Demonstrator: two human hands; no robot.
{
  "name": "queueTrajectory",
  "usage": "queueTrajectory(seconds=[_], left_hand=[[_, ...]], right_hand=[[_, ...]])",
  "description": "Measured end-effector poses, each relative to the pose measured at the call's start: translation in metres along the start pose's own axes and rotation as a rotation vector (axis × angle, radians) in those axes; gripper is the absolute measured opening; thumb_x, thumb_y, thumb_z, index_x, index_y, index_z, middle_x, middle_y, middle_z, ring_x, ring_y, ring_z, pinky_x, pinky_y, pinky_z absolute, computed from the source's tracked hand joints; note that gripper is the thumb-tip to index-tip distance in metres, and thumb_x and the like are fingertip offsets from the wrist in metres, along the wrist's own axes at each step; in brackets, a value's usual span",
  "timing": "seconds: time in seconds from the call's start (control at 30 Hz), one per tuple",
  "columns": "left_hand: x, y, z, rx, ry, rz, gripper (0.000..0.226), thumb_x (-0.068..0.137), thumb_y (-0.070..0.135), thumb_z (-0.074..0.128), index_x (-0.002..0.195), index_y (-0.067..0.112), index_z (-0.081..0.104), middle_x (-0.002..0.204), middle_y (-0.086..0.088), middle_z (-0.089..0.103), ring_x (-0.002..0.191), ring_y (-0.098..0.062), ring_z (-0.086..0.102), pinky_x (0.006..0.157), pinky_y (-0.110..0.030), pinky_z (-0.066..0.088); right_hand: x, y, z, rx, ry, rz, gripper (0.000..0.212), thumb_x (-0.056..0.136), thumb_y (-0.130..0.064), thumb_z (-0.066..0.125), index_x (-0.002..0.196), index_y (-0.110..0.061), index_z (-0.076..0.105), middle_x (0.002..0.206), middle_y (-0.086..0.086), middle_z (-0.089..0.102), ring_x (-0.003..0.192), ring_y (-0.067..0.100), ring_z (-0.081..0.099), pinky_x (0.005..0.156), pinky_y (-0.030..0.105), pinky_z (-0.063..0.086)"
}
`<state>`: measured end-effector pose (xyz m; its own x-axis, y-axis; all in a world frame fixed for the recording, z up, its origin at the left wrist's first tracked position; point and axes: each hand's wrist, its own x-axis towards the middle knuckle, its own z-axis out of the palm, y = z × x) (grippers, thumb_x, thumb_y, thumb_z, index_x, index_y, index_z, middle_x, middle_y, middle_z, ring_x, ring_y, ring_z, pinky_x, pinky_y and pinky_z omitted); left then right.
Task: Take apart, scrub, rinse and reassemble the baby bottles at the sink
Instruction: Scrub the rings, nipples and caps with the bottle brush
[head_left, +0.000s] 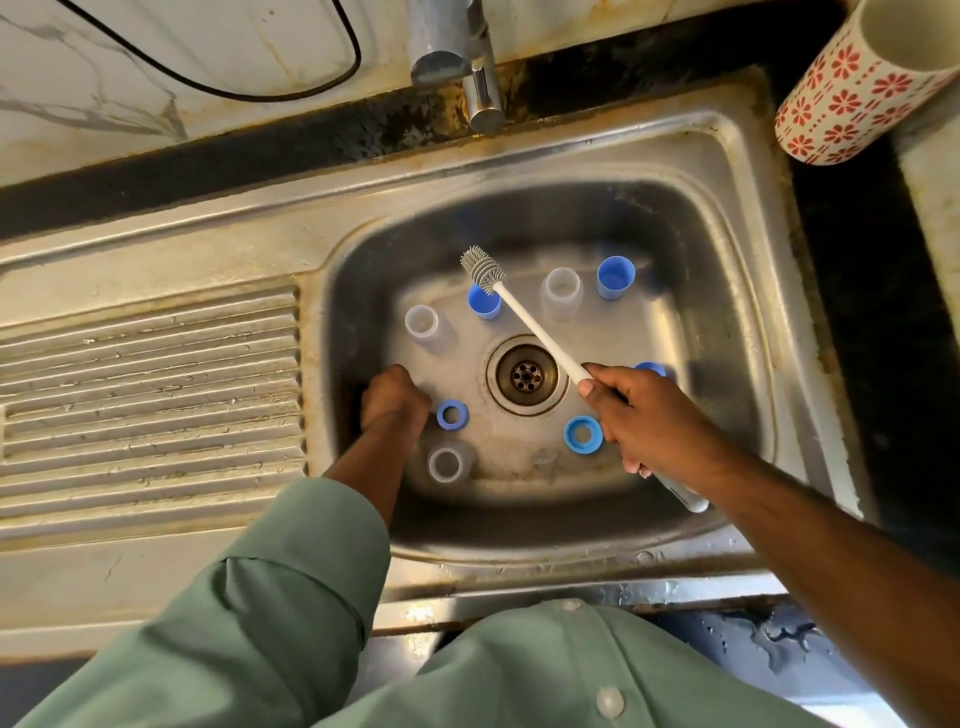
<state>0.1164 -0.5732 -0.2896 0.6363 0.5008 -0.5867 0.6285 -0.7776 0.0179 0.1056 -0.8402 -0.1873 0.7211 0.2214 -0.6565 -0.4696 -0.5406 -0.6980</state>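
steel sink basin (727, 332) holds three clear plastic bottle bodies (430, 328), blue caps (615, 278) and blue collar rings (452, 414). your right hand (654, 415) grips a white-handled grey silicone bottle brush (524, 317); your left hand (395, 397) is curled at the basin floor, its grasp hidden.

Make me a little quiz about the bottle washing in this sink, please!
1. True or false: the right hand holds the bottle brush.
2. What lies in the middle of the sink floor? A) a sponge B) the drain C) a spoon
3. How many clear bottle bodies stand in the sink?

Key:
1. True.
2. B.
3. Three: one left of the drain, one beyond it, one near the left hand, at the front.
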Motion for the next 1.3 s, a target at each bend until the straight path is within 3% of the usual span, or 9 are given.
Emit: queueTrajectory(seconds=[0.3, 0.47, 0.6, 0.7, 0.83, 0.97, 1.07, 1.2, 1.3], left_hand=[[-0.019, 0.021, -0.02, 0.371, 0.069, 0.249, 0.026, 0.092, 0.017, 0.056, 0.117, 0.011, 0.059, 0.119, -0.012, 0.063, 0.111, -0.035, 0.06, 0.082, -0.038, 0.049], [-0.069, 0.078, 0.014, 0.385, -0.195, 0.551, 0.028, 0.088, 0.026, 0.068, 0.112, 0.014, 0.06, 0.11, -0.009, 0.064, 0.104, -0.032, 0.063, 0.076, -0.035, 0.046], [-0.087, 0.094, 0.057, 0.34, -0.414, 0.476, 0.016, 0.084, 0.012, 0.071, 0.096, 0.01, 0.061, 0.097, -0.01, 0.068, 0.093, -0.029, 0.068, 0.073, -0.034, 0.054], [-0.091, 0.088, 0.07, 0.204, -0.48, 0.328, 0.014, 0.089, 0.007, 0.055, 0.1, 0.008, 0.064, 0.098, -0.012, 0.07, 0.095, -0.03, 0.069, 0.084, -0.04, 0.058], [-0.086, 0.077, 0.068, -0.014, -0.443, 0.178, 0.032, 0.091, 0.016, 0.033, 0.094, 0.008, 0.064, 0.088, -0.013, 0.07, 0.075, -0.031, 0.07, 0.071, -0.042, 0.062], [-0.086, 0.071, 0.043, -0.017, -0.331, 0.348, 0.012, 0.09, 0.022, 0.057, 0.095, 0.011, 0.06, 0.093, -0.011, 0.065, 0.079, -0.03, 0.066, 0.063, -0.039, 0.06], [-0.095, 0.056, 0.009, -0.24, -0.087, 0.446, 0.012, 0.088, 0.025, 0.064, 0.083, 0.02, 0.055, 0.092, -0.002, 0.069, 0.08, -0.02, 0.063, 0.065, -0.026, 0.046], [-0.112, 0.027, -0.037, -0.639, 0.07, 0.568, 0.042, 0.08, 0.003, 0.072, 0.097, 0.028, 0.042, 0.081, -0.005, 0.065, 0.063, -0.013, 0.055, 0.054, -0.018, 0.045], [-0.112, 0.0, -0.067, -0.953, 0.15, 0.553, 0.051, 0.068, -0.002, 0.083, 0.094, 0.026, 0.049, 0.088, -0.008, 0.067, 0.07, -0.012, 0.06, 0.064, -0.018, 0.048]], right_hand=[[-0.004, -0.004, -0.001, 0.003, 0.027, -0.002, 0.023, 0.101, -0.037, 0.047, 0.114, -0.026, 0.062, 0.068, 0.008, 0.054, 0.041, 0.013, 0.047, 0.043, 0.027, 0.046], [-0.008, -0.003, -0.007, 0.029, 0.062, 0.037, 0.024, 0.101, -0.034, 0.047, 0.111, -0.018, 0.062, 0.069, 0.011, 0.051, 0.046, 0.019, 0.045, 0.045, 0.03, 0.044], [-0.014, -0.002, -0.012, -0.005, 0.085, 0.024, 0.026, 0.102, -0.032, 0.047, 0.112, -0.013, 0.063, 0.066, 0.011, 0.049, 0.044, 0.02, 0.044, 0.04, 0.026, 0.041], [-0.019, -0.002, -0.014, -0.034, 0.099, 0.013, 0.027, 0.102, -0.031, 0.047, 0.111, -0.011, 0.062, 0.065, 0.007, 0.048, 0.045, 0.016, 0.043, 0.038, 0.024, 0.042], [-0.02, -0.001, -0.017, -0.059, 0.107, -0.004, 0.025, 0.101, -0.033, 0.048, 0.11, -0.015, 0.063, 0.064, 0.004, 0.05, 0.044, 0.016, 0.047, 0.042, 0.029, 0.048], [-0.026, 0.004, -0.02, -0.065, 0.123, -0.01, 0.026, 0.101, -0.035, 0.049, 0.118, -0.022, 0.063, 0.065, -0.003, 0.053, 0.043, 0.012, 0.049, 0.042, 0.026, 0.046], [-0.038, 0.007, -0.021, -0.066, 0.13, -0.04, 0.028, 0.1, -0.035, 0.049, 0.124, -0.026, 0.06, 0.066, -0.003, 0.053, 0.047, 0.013, 0.048, 0.043, 0.026, 0.045], [-0.059, 0.011, -0.021, -0.114, 0.105, -0.128, 0.029, 0.099, -0.034, 0.051, 0.127, -0.031, 0.06, 0.055, -0.01, 0.049, 0.046, 0.006, 0.045, 0.043, 0.023, 0.041], [-0.077, 0.01, -0.024, -0.27, 0.068, -0.274, 0.028, 0.098, -0.036, 0.052, 0.124, -0.037, 0.062, 0.053, -0.017, 0.053, 0.046, 0.0, 0.047, 0.047, 0.019, 0.04]])
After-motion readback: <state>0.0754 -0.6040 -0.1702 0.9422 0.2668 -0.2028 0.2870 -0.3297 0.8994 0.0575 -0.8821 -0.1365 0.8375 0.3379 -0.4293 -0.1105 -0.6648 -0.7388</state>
